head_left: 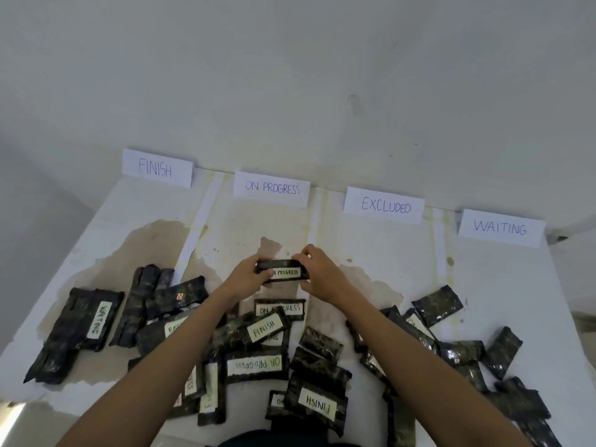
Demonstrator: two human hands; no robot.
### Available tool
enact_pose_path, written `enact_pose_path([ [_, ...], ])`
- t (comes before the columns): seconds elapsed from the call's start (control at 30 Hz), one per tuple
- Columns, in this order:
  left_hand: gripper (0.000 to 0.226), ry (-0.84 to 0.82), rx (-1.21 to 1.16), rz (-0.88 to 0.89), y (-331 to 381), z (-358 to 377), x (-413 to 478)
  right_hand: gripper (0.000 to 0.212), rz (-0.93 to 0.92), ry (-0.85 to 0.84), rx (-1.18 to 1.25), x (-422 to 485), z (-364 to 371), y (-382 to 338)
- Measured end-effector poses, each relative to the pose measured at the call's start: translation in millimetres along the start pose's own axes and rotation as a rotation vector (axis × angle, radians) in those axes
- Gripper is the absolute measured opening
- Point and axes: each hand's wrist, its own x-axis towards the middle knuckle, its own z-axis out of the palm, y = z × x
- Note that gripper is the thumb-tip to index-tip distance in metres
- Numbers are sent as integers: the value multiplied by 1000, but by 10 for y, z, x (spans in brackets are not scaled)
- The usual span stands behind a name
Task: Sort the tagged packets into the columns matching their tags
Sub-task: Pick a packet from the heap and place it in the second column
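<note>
Packet [288,272] ends pinched by left hand [246,278] and right hand [320,273], beyond heap [258,366] edge

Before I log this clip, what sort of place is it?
Likely a makeshift sorting station: a stained white table against a bare wall, handwritten column signs, and dark tagged packets heaped.

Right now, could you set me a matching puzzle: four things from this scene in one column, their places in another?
Things:
1. FINISH sign
2. WAITING sign
3. WAITING packet
4. farthest ON PROGRESS packet

Places:
A. held by left hand and right hand
B. far right, at the wall
C. lying at the pile's left end
D. far left, at the wall

Pairs: 1-D, 2-B, 3-C, 4-A.
</note>
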Motion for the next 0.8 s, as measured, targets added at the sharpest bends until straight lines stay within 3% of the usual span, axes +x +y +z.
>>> enact_pose_path([
  [0.13, 28, 121, -109, -66, 84, -101, 517, 45, 124, 39, 30, 478, -28, 172],
  [0.3, 35, 156, -28, -40, 137, -191, 1135, 39, 243, 40, 63, 1018, 8, 426],
  [0.8, 31, 126, 208, 38, 9, -296, 1832, 48, 289, 61, 131, 1494, 64, 754],
])
